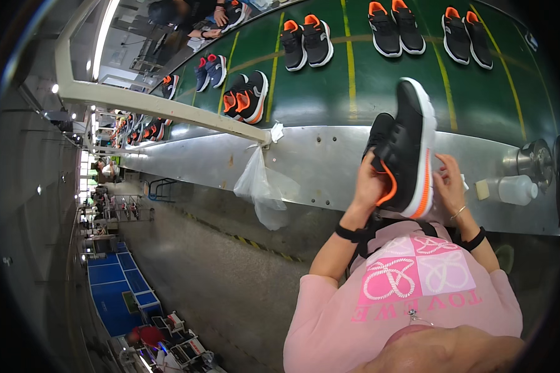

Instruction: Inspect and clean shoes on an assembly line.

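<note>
A black sneaker (406, 133) with an orange lining and a white and orange sole is tilted toe-up in front of me. My left hand (369, 185) grips it by the heel and collar. Behind it a second black shoe (379, 132) is partly hidden, and I cannot tell whether the left hand also holds that one. My right hand (450, 186) is beside the sole at the heel end, its fingers bent but apart; whether they touch the sole is unclear. A bit of something white (465, 182) shows beside that hand.
Pairs of sneakers (306, 42) stand on a green conveyor belt (330, 93) with yellow lines. A metal ledge (330, 152) carries a white bottle (516, 190), a yellowish block (482, 189) and a metal container (534, 163). A plastic bag (259, 186) hangs from a frame post; another person (196, 15) works across the belt.
</note>
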The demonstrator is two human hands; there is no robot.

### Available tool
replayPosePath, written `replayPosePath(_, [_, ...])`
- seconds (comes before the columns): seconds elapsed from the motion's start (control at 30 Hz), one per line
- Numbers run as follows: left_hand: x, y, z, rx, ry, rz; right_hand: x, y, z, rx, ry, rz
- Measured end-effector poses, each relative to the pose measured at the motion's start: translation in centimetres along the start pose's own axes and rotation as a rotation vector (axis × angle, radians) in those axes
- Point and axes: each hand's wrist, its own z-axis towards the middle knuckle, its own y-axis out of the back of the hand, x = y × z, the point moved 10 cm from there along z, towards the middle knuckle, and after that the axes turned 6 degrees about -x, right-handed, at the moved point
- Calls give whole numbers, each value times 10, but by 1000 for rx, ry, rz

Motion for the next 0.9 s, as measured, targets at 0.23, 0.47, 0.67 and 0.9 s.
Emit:
replayPosePath(0.23, [-138,61,-28,-573,-513,1034,58,-105,2,170,193,-83])
replayPosePath(0.47, [-41,91,-41,-421,-460,1997,56,-127,12,130,78,66])
replayPosePath(0.67, [-54,114,-33,-299,-195,1121,-7,-103,25,230,30,362])
replayPosePath(0.9, [-233,-66,-101,411,-392,122,126,-74,29,237,410,-302])
